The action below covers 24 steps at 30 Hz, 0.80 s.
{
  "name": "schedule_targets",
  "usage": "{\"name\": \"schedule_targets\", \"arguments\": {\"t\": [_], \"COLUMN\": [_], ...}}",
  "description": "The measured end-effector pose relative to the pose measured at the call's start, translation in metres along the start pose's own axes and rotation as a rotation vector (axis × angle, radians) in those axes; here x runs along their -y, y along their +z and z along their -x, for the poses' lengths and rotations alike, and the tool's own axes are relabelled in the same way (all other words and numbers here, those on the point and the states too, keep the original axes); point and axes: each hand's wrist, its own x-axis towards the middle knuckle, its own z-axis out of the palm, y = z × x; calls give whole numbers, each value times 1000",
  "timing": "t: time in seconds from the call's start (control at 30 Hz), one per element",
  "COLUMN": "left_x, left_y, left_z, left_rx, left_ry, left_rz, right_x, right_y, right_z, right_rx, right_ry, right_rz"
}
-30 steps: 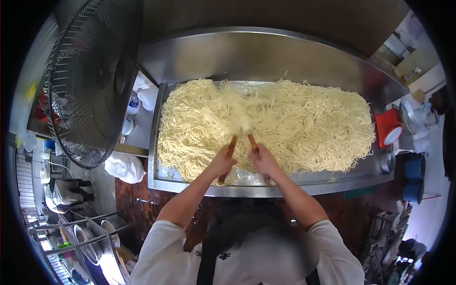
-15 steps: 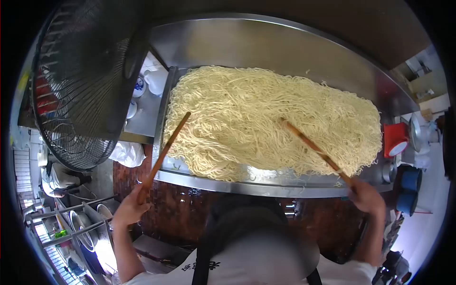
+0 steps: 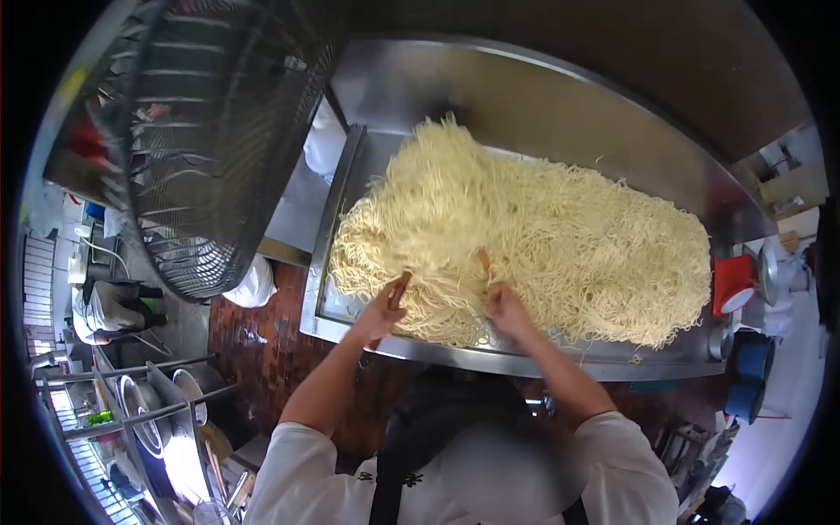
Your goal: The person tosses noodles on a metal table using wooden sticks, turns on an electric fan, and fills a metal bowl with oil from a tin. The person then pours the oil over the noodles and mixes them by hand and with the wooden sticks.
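A wide heap of pale yellow noodles [image 3: 604, 254] lies in a large metal tray [image 3: 490, 354]. My left hand [image 3: 376, 317] is closed around a wooden stick [image 3: 401, 285] at the heap's front left. My right hand [image 3: 507, 310] grips a second wooden stick [image 3: 483, 259], a little to the right. Both sticks reach into the noodles, which hide their far ends. Beyond the sticks, a raised, motion-blurred mass of noodles [image 3: 442, 175] stands above the left part of the heap.
A large caged fan [image 3: 219, 157] stands at the left, near the tray. A red container [image 3: 733, 284] and blue buckets [image 3: 748, 385] are at the right. A metal rack with pans [image 3: 144, 416] is at lower left. Farther left, a person [image 3: 109, 311] bends over.
Both hands have moved forward and closer together, pushing the sticks into the left part of the noodles. Noodles there have risen toward the tray's back. The view has shifted slightly.
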Motion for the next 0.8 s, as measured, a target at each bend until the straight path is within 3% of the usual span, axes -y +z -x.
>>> {"name": "schedule_targets", "arguments": {"t": [0.07, 0.13, 0.17, 0.23, 0.37, 0.43, 0.47, 0.5, 0.53, 0.57, 0.67, 0.73, 0.77, 0.8], "left_x": [-29, -95, -132, -142, -32, -13, 5, 13, 16, 12, 15, 31, 36, 7], "left_y": [29, 16, 8, -3, -38, -61, -75, -81, -77, -76, -52, -18, -2, 16], "left_z": [-20, -6, 24, 33, 45, 108, 138, 161, 177, 194, 170, 101, 55, 24], "left_rx": [-49, -63, -37, -57, -129, -95, -51, -11, -26, -37, -25, -35, -39, -15], "left_ry": [77, 101, 59, 87, 341, 5, -77, -156, -136, -116, -77, 27, 136, 137], "left_rz": [82, 25, 64, 42, -305, -330, -294, -255, -323, -400, -453, -388, -493, -407], "right_x": [73, 117, 131, 138, 67, 33, 54, 78, 100, 166, 133, 62, 40, 17], "right_y": [-12, -64, -82, -110, -172, -235, -273, -302, -323, -339, -317, -251, -203, -152], "right_z": [1, -11, -18, -7, 44, 115, 146, 174, 202, 192, 186, 125, 83, 43], "right_rx": [-8, 29, 53, -23, -15, 117, 281, 316, 238, 307, 245, 385, 320, 208], "right_ry": [79, 117, 132, 69, 141, 233, 476, 601, 522, 840, 423, 432, 339, 128], "right_rz": [-157, -187, -204, -138, 149, 248, 464, 462, 496, 359, 431, 433, 342, 253]}}
